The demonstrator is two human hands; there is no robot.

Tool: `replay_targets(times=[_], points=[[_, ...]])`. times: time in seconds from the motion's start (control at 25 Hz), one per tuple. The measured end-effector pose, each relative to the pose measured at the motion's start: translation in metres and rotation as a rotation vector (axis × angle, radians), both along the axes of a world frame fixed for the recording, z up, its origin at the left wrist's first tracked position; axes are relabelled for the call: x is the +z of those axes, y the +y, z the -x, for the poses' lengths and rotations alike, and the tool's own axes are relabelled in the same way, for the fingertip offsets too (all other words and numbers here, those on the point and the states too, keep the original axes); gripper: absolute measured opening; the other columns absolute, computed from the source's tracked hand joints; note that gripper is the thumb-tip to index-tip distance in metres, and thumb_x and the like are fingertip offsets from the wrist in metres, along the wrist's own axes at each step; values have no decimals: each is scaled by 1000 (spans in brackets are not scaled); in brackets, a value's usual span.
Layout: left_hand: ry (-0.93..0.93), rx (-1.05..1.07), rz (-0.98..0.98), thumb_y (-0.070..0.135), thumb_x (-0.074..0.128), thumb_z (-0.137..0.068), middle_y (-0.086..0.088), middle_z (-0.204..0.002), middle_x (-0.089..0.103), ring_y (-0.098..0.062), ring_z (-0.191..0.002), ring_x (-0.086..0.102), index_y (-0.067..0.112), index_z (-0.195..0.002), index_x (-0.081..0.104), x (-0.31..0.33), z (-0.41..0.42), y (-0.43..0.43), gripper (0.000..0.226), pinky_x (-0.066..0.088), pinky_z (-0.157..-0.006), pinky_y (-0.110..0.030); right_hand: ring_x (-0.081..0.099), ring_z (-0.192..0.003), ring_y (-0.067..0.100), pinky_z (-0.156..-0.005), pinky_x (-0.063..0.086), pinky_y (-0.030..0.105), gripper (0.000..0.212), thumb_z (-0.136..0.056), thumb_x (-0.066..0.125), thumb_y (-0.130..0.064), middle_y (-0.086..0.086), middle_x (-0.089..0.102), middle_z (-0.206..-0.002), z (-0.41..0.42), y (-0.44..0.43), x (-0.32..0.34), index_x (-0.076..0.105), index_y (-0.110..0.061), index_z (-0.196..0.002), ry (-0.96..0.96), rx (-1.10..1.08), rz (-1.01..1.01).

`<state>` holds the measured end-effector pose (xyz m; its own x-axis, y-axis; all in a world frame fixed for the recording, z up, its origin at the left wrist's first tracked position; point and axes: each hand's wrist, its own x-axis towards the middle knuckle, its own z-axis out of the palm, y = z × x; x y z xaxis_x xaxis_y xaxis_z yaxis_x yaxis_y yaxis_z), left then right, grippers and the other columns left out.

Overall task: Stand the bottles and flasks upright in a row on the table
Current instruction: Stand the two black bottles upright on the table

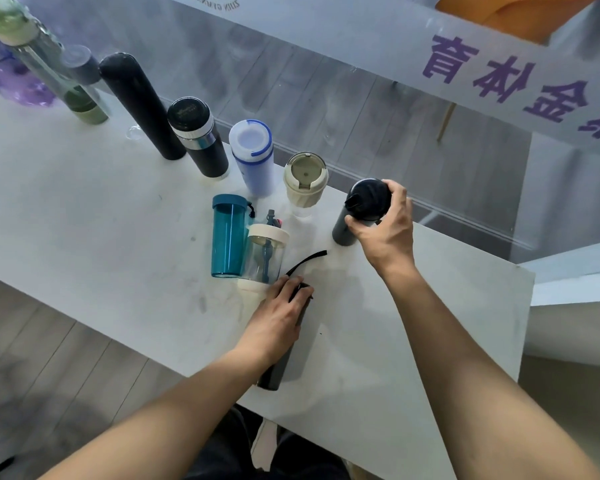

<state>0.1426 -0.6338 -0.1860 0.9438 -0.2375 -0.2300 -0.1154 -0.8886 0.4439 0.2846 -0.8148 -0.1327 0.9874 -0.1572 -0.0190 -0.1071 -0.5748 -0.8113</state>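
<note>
right hand [383, 230] grasps the upright dark flask [364, 211] by its cap; left hand [278, 320] clenches the lying, smooth, slippery flask [281, 365] mid-body.

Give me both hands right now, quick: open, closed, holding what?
Left hand: closed around the dark flask lying on the table.
Right hand: closed on the cap end of the upright dark grey bottle.

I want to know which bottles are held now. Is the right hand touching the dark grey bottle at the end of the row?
Touching. The head view shows the right hand wrapped around the dark grey bottle just below its cap.
</note>
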Motion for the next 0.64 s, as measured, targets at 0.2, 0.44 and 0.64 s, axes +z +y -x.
replay_targets(times=[0.2,0.44,0.64], points=[[9,4,9,6,62,-83,-4,-153,32,-27,-144,23,22,-139,42,-2,1,0,61,32,-115,-36,39,-95,-4,-81,31,-5,74,-73,84,-23,3,52,-123,-11,2,-2,46,-22,-136,-34,20,18],[46,68,7,9,65,-82,-5,-156,20,-25,-141,22,27,-140,35,1,4,1,67,43,-103,-34,44,-101,5,-84,34,3,77,-75,84,-25,4,51,-126,-13,4,-5,42,-24,-140,-18,22,36],[106,63,-66,19,70,-80,-4,-155,20,-25,-135,29,27,-149,22,1,4,2,84,45,-100,-34,46,-131,18,-109,41,33,109,-69,89,-34,7,42,-144,-1,0,-3,20,-35,-154,73,-33,18]])
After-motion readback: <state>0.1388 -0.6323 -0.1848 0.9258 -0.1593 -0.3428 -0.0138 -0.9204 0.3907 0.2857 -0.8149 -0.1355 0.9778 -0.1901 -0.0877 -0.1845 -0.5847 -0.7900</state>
